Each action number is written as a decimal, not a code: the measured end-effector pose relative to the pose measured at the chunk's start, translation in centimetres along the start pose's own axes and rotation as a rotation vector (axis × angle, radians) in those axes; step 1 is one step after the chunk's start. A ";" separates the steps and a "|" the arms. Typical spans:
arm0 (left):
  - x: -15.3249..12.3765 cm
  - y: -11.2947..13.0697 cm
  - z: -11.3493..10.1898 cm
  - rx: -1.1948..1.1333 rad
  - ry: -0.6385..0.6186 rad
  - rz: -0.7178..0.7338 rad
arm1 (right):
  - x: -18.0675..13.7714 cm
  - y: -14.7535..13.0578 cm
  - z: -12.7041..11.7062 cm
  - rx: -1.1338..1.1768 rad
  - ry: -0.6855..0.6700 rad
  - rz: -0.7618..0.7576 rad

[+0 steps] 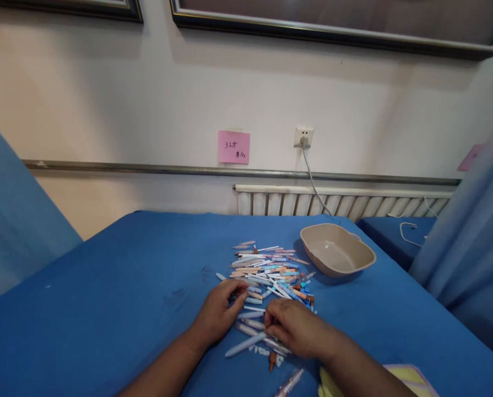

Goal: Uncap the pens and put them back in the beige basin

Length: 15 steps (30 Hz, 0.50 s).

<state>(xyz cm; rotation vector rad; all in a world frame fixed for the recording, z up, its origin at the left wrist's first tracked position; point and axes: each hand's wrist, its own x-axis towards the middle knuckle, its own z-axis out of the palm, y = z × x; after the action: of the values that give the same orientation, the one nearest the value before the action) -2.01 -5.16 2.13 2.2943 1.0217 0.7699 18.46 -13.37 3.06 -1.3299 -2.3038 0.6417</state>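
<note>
Pens [246, 345] lay strewn short of the table's [106, 309] far edge, and the left hand [220, 310] and right hand [298, 327], their grips impossible to tell, risked rolling some away by brushing them.

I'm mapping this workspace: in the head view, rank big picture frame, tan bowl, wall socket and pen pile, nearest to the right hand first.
1. Pen pile: at the right hand
2. Tan bowl: beyond, right
3. Wall socket: farther back
4. Big picture frame: highest
</note>
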 end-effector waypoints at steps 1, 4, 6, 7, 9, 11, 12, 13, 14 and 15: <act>0.0 0.0 0.0 -0.009 -0.004 -0.002 | 0.0 0.1 0.0 -0.007 0.001 0.000; 0.0 0.1 0.0 -0.027 -0.008 0.000 | 0.1 0.2 0.2 -0.043 -0.005 -0.025; -0.1 0.1 -0.1 -0.040 -0.017 0.004 | 0.3 0.4 0.6 -0.045 0.013 0.011; -0.1 0.2 -0.1 -0.046 -0.030 0.008 | 0.3 0.6 0.8 -0.041 0.031 0.041; -0.1 0.3 -0.3 -0.052 -0.071 0.034 | 0.5 1.1 1.1 -0.017 0.073 0.103; -0.2 0.4 -0.4 -0.041 -0.113 0.078 | 0.5 1.6 1.2 0.020 0.114 0.150; -0.2 0.5 -0.4 -0.030 -0.125 0.095 | 0.6 1.8 1.2 0.047 0.135 0.166; -0.2 0.6 -0.4 -0.017 -0.131 0.105 | 0.6 1.9 1.1 0.074 0.157 0.175; -0.1 0.7 -0.4 -0.003 -0.132 0.106 | 0.7 2.0 1.1 0.096 0.173 0.171; -0.1 0.8 -0.5 0.011 -0.133 0.102 | 0.7 2.0 1.0 0.108 0.178 0.155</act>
<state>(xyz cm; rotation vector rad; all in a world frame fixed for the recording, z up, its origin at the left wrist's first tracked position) -2.01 -5.60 2.91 2.3868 0.8575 0.6428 18.95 -12.05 1.20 -1.4614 -2.0129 0.6576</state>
